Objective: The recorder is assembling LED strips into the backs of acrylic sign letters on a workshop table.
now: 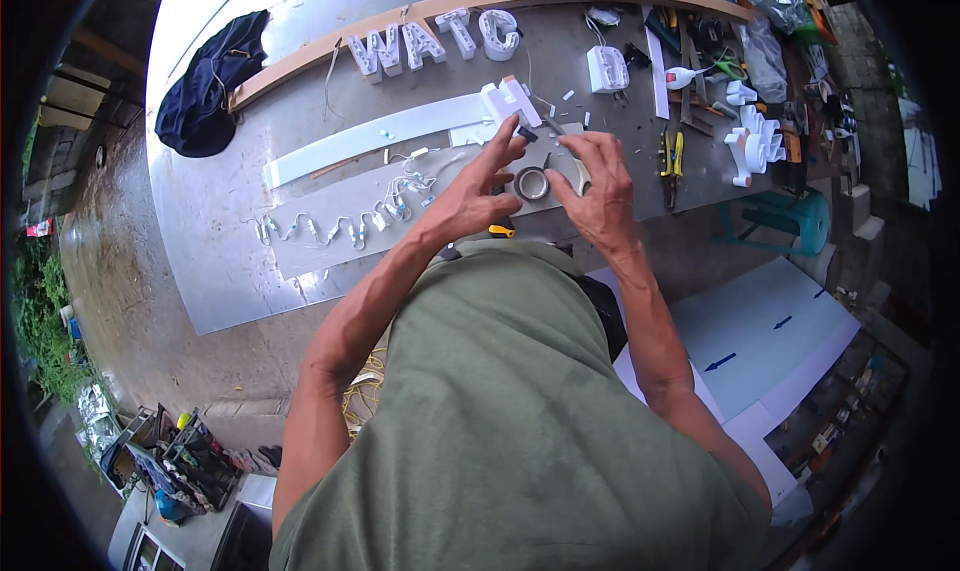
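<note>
My left fingers [497, 150] are mostly closed, seemingly pinching a small black piece [526, 134]; my right fingers [594, 149] curve half open, and I cannot tell whether they grip anything. The tape roll [532, 197] lies on the bench [215, 231] between them, the LED module string [399, 209] to its left. A loose pinch could drop the piece, and my left forearm [375, 296], swinging low, could snag the string

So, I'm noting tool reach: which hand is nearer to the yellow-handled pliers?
Right: the right hand is just left of the yellow-handled pliers, not touching them. The left hand is farther away, on the right hand's other side.
</note>
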The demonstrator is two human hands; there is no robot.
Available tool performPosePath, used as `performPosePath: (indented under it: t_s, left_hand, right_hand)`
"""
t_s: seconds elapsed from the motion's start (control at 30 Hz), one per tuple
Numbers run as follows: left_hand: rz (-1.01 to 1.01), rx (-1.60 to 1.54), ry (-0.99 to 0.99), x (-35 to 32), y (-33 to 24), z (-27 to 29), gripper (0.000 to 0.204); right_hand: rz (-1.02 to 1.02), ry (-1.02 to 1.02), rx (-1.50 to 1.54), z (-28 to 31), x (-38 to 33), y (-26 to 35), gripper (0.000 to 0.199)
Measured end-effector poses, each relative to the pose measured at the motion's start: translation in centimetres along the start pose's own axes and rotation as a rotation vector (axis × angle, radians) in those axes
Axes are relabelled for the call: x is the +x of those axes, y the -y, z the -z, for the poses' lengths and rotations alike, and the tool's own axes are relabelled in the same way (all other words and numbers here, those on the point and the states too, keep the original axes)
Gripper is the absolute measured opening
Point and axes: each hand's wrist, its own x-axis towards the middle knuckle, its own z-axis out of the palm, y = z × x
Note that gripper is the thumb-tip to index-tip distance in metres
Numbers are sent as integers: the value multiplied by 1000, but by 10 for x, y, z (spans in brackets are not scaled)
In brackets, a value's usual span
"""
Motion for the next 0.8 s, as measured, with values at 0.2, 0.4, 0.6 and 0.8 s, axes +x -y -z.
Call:
performPosePath:
  t_s: [0.2, 0.4, 0.6, 0.8]
  left_hand:
    - [10, 60, -28, -38, -7, -3, 107]
    - [82, 166, -27, -52, -7, -9, 106]
    - [296, 689, -341, -57, 1, 13, 43]
    - [61, 774, -865, -56, 26, 86, 20]
  right_hand:
    - [258, 227, -157, -26, 13, 9, 31]
    - [369, 250, -201, -35, 3, 4, 13]
    - [163, 351, 89, -36, -21, 1, 10]
    - [-781, 378, 790, -28, -33, -21, 11]
